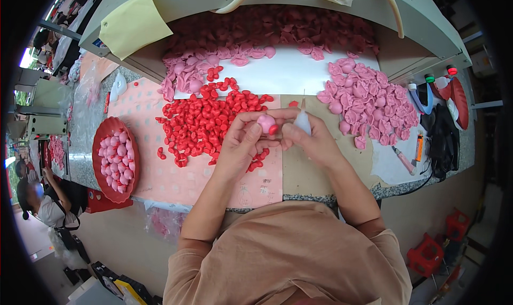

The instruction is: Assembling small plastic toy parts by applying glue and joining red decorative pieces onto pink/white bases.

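My left hand [238, 143] pinches a small pink ball-shaped piece [264, 122] in front of my chest. A shiny red piece [273, 129] sits against the ball's lower right side. Held in my right hand [320, 147] is a small translucent squeeze bottle [302, 122], its thin needle tip pointing up and away from me. The right fingertips are close beside the red piece; whether they touch it I cannot tell. Just left of my left hand lies a spread pile of small red pieces [200, 120].
Pink ruffled pieces [374, 104] are heaped at right, with more under the grey hood [427, 35]. A red scalloped bowl [98, 168] at left holds pink-and-red pieces. Right of the heap are a pink-handled tool [405, 161] and an orange lighter [419, 146]. Another person [51, 203] sits far left.
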The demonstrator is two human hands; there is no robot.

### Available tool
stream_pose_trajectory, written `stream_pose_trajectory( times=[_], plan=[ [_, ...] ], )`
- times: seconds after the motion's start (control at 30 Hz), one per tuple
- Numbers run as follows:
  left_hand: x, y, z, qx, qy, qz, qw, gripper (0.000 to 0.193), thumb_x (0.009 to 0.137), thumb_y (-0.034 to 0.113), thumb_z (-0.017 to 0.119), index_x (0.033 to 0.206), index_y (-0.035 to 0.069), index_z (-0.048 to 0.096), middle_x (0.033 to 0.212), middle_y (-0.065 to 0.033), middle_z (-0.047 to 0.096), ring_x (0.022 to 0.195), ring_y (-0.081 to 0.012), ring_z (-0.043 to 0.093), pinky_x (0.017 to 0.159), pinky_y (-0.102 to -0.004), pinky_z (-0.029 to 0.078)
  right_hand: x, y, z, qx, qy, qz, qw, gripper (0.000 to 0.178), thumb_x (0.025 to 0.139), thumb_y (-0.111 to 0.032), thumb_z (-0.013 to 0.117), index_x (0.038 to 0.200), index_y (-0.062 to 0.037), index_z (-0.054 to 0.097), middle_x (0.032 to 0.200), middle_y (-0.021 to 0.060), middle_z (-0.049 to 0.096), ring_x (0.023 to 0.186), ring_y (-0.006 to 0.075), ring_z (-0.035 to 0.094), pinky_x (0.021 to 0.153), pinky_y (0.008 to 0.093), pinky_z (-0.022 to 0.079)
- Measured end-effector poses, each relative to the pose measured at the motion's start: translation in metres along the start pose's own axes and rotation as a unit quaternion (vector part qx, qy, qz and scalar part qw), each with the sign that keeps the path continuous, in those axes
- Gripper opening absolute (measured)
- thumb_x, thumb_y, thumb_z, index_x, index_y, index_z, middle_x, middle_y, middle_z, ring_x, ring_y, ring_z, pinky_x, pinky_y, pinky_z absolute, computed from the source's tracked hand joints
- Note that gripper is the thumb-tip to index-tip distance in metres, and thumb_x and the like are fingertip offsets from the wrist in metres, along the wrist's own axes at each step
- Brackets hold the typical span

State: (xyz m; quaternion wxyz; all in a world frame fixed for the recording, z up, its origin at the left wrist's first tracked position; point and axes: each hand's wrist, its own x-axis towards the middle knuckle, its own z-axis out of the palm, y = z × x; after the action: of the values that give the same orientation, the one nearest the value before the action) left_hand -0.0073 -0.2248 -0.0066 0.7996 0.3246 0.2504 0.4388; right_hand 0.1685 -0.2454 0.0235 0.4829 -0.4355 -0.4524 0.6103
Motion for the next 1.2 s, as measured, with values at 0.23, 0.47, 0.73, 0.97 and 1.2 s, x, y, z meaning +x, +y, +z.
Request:
stream_pose_trajectory(
  times=[0.23,0.47,0.73,0.97,1.2],
  plan=[
    [0.0,0.004,-0.004,0.145,0.058,-0.03,0.987,0.039,0.095,0.019,0.05,0.13,0.002,0.045,0.111,-0.0098,0.058,0.091,-0.0174,0.062,0.083,-0.0337,0.054,0.004,0.013,-0.004,0.051,-0.008,0.058,0.997,0.03,0.088,-0.01,0.06,0.115,0.0014,0.056,0.092,0.0036,0.06,0.073,0.008,0.056,0.067,0.0242,0.049],
    [-0.002,0.012,0.002,0.132,0.018,-0.06,0.989,0.041,0.094,0.017,0.051,0.132,0.002,0.044,0.114,-0.0097,0.059,0.098,-0.0196,0.062,0.085,-0.0329,0.053,0.006,0.016,-0.009,0.027,-0.003,0.077,0.997,0.031,0.086,-0.01,0.063,0.113,0.0028,0.057,0.091,0.0046,0.06,0.071,0.0082,0.057,0.065,0.0238,0.05],
    [-0.001,0.013,0.0,0.173,0.042,-0.082,0.981,0.035,0.093,0.011,0.052,0.126,-0.001,0.049,0.114,-0.0097,0.059,0.099,-0.0158,0.06,0.086,-0.0298,0.052,0.006,0.018,-0.011,0.027,-0.016,0.092,0.995,0.032,0.086,-0.01,0.063,0.113,0.0045,0.055,0.102,0.0092,0.062,0.078,0.0122,0.06,0.071,0.0274,0.052],
    [-0.001,0.008,-0.003,0.187,0.052,-0.072,0.978,0.033,0.092,0.01,0.054,0.123,-0.001,0.052,0.111,-0.0083,0.061,0.096,-0.0131,0.06,0.083,-0.0264,0.052,0.007,0.02,-0.011,0.031,-0.021,0.082,0.996,0.029,0.086,-0.008,0.062,0.112,0.004,0.056,0.111,0.0125,0.06,0.092,0.017,0.062,0.076,0.0289,0.054],
    [0.0,0.005,-0.006,0.184,0.046,-0.064,0.98,0.033,0.092,0.01,0.054,0.123,-0.001,0.051,0.112,-0.0091,0.061,0.094,-0.0145,0.062,0.082,-0.0263,0.052,0.006,0.022,-0.012,0.047,-0.03,0.08,0.995,0.028,0.087,-0.008,0.061,0.112,0.003,0.056,0.114,0.0123,0.059,0.098,0.0179,0.06,0.079,0.0306,0.054]
  ],
)
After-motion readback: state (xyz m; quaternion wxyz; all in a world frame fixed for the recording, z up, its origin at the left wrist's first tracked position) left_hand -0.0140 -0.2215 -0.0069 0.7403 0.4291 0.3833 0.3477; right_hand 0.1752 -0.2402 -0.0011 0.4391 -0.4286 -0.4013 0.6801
